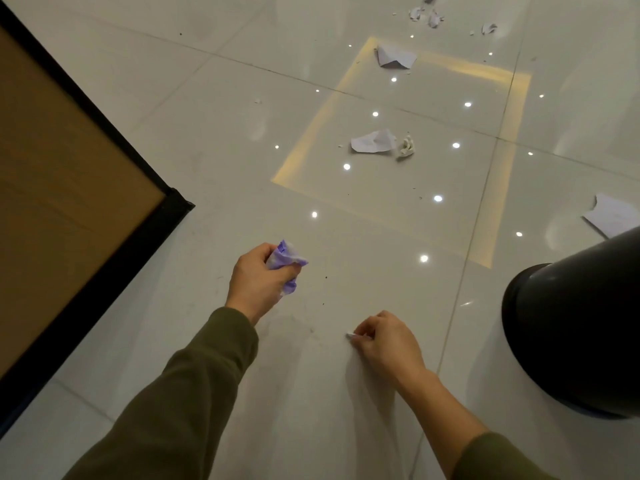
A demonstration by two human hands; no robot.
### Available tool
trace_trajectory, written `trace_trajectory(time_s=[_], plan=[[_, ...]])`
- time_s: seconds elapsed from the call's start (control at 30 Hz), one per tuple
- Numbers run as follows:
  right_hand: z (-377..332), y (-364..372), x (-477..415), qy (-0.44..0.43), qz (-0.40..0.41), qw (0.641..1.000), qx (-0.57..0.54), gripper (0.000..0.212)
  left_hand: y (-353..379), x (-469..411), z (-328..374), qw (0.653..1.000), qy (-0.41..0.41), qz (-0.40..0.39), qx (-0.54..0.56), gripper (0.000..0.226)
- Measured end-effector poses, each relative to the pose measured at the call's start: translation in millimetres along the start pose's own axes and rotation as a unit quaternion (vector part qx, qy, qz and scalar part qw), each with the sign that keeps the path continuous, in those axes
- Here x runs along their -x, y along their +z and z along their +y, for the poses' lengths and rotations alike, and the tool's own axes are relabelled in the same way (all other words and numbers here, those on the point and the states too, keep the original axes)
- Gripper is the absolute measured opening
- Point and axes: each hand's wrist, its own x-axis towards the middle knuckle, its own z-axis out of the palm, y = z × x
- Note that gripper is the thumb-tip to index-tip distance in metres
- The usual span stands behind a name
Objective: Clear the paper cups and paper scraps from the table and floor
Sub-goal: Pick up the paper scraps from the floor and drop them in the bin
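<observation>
Nearest, right hand (384,341) pinches tiny scrap (349,336); left hand (258,282) beside it grips crumpled paper (285,261).

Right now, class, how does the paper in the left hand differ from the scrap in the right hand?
The crumpled paper is purple and white; the scrap is plain white. The left hand grips the crumpled paper as a wad; the right hand pinches the scrap, a tiny sliver. Both are paper litter.

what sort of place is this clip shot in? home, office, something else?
Indoors, likely an office or public room, though a home can't be ruled out. Cues: glossy floor tiles carrying many spotlight reflections from the ceiling, a wooden table with a black edge, and a black bin.
</observation>
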Motion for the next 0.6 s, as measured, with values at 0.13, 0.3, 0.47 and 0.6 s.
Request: trace_trajectory(time_s=[0.13,0.3,0.47,0.6], plan=[[-15,-14,-9,0.028,0.049,0.983,-0.175,0.007,2,-6,14,0.999,0.006,-0.014,0.028,0.017],[-60,-64,-19,-0.018,0.105,0.929,-0.354,0.011,5,-25,61,0.997,0.040,-0.068,-0.002,0.003],[-107,-143,-14,-0.065,0.121,0.878,-0.459,0.015,24,-38,132,0.987,0.101,-0.121,-0.019,0.010],[-130,-216,-2,-0.120,0.103,0.857,-0.490,0.024,46,-34,194,0.977,0.155,-0.147,0.004,0.023]])
